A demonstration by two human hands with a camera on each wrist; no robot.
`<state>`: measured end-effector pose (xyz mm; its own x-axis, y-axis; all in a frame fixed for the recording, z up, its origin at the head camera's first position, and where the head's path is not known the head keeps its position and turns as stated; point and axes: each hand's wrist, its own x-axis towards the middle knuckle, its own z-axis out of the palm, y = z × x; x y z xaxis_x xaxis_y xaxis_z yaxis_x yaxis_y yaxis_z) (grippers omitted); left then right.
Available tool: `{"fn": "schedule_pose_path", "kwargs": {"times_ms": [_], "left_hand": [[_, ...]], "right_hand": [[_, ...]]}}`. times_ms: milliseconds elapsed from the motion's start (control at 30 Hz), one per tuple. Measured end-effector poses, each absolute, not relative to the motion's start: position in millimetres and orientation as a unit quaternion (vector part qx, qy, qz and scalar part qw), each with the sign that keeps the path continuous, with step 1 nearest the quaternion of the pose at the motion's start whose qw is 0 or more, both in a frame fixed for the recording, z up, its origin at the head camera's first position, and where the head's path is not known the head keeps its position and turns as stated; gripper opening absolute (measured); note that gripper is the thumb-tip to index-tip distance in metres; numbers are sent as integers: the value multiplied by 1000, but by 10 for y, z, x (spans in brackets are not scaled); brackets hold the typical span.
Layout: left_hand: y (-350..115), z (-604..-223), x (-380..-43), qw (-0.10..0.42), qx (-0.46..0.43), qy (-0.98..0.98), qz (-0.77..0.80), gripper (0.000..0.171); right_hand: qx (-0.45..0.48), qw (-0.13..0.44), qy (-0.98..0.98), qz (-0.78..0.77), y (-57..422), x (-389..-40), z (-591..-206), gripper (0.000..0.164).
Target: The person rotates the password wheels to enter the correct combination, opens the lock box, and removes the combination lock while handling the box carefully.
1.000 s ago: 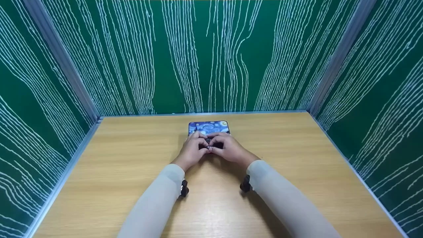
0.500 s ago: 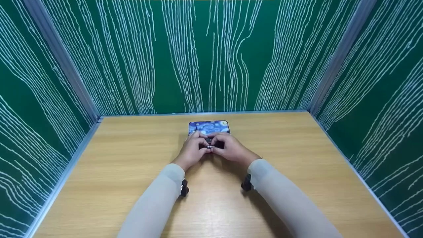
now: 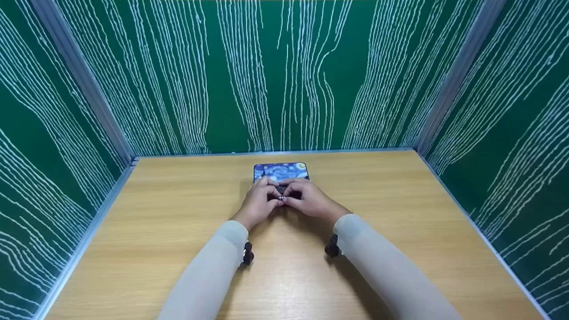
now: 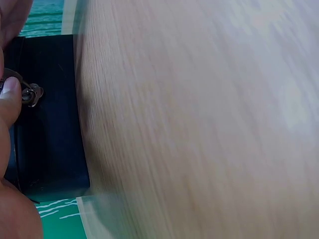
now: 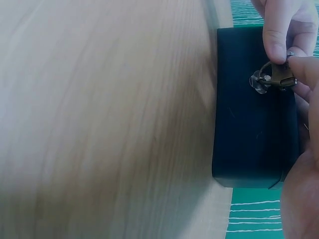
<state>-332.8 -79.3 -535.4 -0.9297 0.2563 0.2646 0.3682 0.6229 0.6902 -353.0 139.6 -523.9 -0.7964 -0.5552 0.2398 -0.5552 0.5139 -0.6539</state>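
A small box with dark sides [image 5: 249,134] and a blue swirl-painted lid [image 3: 282,170] stands on the table. On its front is a metal clasp [image 5: 258,82], through which a small bronze-coloured padlock [image 5: 282,74] hangs by its shackle. In the head view, tiny light and dark bands show on the padlock between the fingertips. My left hand [image 3: 258,202] pinches the padlock from the left, its other fingers against the box. From the right, my right hand [image 3: 314,202] pinches the padlock between thumb and forefinger. The fingers partly cover the lock body.
The wooden table [image 3: 178,249] reaches toward me under both forearms. Behind the box stands a green wall [image 3: 231,111] with white wavy lines, and similar panels close the left and right sides. Dark wrist devices [image 3: 332,246] sit under both sleeves.
The right fingertips shift slightly at the padlock, moving a little right and then back left. The left hand and the box stay where they were.
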Motion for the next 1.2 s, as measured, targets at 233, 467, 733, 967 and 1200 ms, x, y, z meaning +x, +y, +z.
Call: {"fn": "schedule_pose_path", "kwargs": {"times_ms": [233, 467, 733, 967, 1200], "left_hand": [[-790, -5364, -3329, 68, -174, -898, -399, 4], [-788, -5361, -3332, 65, -170, -898, -401, 6], [-786, -5363, -3328, 65, -167, -898, -401, 8], [-802, -5370, -3334, 79, -186, -895, -398, 6], [-811, -5389, -3348, 87, -196, -895, -392, 5]], "right_hand": [[-331, -1, 858, -392, 1420, -3532, -5232, 6], [-330, -5, 861, -387, 1418, -3527, -5237, 7], [-324, 6, 865, -383, 1422, -3533, -5232, 6], [-337, 12, 861, -380, 1465, -3585, -5219, 16], [-341, -1, 870, -356, 1478, -3602, -5216, 22]]}}
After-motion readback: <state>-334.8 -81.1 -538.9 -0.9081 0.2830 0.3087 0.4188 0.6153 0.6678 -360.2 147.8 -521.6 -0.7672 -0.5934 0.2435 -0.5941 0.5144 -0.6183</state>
